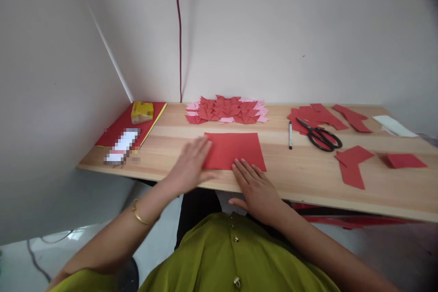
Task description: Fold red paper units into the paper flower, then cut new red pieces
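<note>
A flat red sheet of paper (234, 150) lies on the wooden table in front of me. My left hand (191, 164) rests at its left edge, fingers stretched out and palm down. At the sheet's lower right edge, the fingertips of my right hand (253, 187) touch the paper, with the fingers extended and the thumb apart. Neither hand grips anything. Behind the sheet, against the wall, is a spread of red and pink folded paper pieces (227, 110).
To the right lie a marker pen (290, 135), black-handled scissors (323, 138), red paper scraps (354, 166) and a white paper (393, 126). At the left, a yellow packet (142, 112) sits on a red folder (116, 128), beside a blurred-out white object (123, 146). The table's front edge (301, 201) is close to me.
</note>
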The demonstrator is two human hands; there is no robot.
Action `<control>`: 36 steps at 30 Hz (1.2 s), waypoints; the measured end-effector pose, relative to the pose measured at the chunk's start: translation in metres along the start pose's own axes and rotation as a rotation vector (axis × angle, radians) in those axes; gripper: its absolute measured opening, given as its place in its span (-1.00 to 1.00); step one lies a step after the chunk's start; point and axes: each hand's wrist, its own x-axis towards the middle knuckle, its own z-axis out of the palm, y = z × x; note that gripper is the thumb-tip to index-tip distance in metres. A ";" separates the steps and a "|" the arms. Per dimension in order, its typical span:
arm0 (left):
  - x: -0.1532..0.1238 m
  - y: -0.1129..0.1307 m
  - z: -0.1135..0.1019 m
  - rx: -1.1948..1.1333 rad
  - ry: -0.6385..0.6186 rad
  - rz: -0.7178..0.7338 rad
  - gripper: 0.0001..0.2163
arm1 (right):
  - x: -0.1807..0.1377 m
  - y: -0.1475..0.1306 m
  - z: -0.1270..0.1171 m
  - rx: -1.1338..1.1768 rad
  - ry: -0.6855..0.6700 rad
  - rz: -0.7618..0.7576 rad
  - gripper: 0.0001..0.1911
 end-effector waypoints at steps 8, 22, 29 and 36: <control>-0.021 0.028 0.038 -0.019 -0.101 0.240 -0.01 | -0.002 0.000 0.000 -0.003 0.007 0.016 -0.18; -0.061 0.009 0.033 0.092 0.025 0.033 -0.34 | 0.011 -0.025 -0.023 0.010 0.069 0.133 -0.16; -0.067 0.013 0.033 0.129 0.019 -0.040 -0.44 | 0.035 -0.058 0.003 0.132 -0.016 -0.120 -0.14; -0.076 0.004 0.032 0.123 0.019 -0.035 -0.44 | -0.007 -0.019 -0.003 0.066 0.008 -0.044 -0.21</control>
